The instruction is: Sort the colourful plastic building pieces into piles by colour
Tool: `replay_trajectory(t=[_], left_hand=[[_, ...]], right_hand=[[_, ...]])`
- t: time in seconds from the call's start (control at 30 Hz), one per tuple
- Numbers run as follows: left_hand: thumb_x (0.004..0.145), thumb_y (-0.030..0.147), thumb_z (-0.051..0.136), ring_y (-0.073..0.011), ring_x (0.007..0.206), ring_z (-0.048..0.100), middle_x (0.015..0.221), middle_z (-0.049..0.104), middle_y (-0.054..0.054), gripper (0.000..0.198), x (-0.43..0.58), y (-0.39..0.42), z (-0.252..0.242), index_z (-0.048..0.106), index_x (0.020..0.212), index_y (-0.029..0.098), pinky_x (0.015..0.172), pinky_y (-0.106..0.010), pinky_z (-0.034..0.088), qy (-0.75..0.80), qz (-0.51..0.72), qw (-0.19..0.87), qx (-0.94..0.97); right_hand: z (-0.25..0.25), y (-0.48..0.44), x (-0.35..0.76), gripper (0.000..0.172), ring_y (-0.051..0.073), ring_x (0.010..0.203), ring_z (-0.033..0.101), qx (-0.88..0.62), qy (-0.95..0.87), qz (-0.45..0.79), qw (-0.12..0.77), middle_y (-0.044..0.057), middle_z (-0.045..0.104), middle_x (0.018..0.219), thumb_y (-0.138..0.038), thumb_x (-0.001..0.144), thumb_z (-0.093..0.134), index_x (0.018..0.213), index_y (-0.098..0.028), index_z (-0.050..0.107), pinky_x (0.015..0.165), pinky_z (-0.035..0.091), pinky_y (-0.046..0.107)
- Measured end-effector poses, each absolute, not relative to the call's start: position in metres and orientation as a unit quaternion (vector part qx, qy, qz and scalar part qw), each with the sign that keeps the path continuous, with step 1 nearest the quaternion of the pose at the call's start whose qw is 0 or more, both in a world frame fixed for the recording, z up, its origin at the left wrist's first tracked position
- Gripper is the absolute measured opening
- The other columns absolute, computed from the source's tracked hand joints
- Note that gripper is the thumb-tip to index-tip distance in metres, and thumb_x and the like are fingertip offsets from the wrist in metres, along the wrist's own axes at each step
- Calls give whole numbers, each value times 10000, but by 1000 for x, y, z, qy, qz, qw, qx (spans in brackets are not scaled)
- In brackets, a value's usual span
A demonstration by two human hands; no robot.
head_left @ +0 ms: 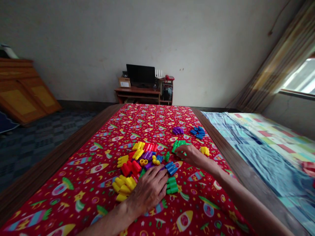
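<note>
Colourful plastic pieces lie on a red patterned cloth (147, 131). My left hand (151, 186) rests over the near side of the mixed pile, fingers spread, with yellow pieces (123, 186) to its left and green pieces (172, 185) to its right. Blue pieces (171, 168) lie just beyond its fingertips. My right hand (185, 153) is at the green group (179, 145), its fingers bent down and close together; what they hold, if anything, is hidden. Red pieces (131, 167) and purple pieces (147, 155) sit in the pile.
Separate purple (178, 130), blue (198, 132) and yellow (204, 150) groups lie on the right part of the cloth. Beyond the table stands a desk (137, 90) with a monitor (141, 75). A bed (258, 147) is on the right.
</note>
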State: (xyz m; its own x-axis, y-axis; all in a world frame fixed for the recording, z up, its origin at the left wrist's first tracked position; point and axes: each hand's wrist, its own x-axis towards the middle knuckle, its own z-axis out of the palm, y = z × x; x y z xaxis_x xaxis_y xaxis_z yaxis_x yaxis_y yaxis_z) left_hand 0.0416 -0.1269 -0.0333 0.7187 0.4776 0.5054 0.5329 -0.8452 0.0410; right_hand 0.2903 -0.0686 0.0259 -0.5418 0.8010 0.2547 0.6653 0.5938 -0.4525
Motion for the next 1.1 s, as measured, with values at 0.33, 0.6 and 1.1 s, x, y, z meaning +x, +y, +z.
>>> replay_trajectory(t=[0.33,0.6,1.1], left_hand=[[928,204,511,-232,1082,564,1076,672,-57,172,45,-129,-31,630,1051,188,956,-390,429,-282,-248,63,-925],[907,84,496,-237,1022,586,1052,659,-70,216,31,-116,-8,625,1050,181,914,-394,446,-346,-194,126,-910],[906,312,501,-228,992,662,1085,702,-92,293,-38,-42,3,688,1081,172,879,-355,538,-463,-260,16,-847]], right_hand=[[21,-46,201,227,188,860,636,-334,-893,152,260,112,689,927,-318,955,534,979,-155,691,732,445,251],[21,-41,193,328,153,734,645,-345,-863,280,240,47,738,866,-362,973,473,1066,-174,726,674,459,223],[46,-42,268,340,85,522,393,-507,-795,112,314,-24,489,577,-383,906,490,706,-143,626,518,263,222]])
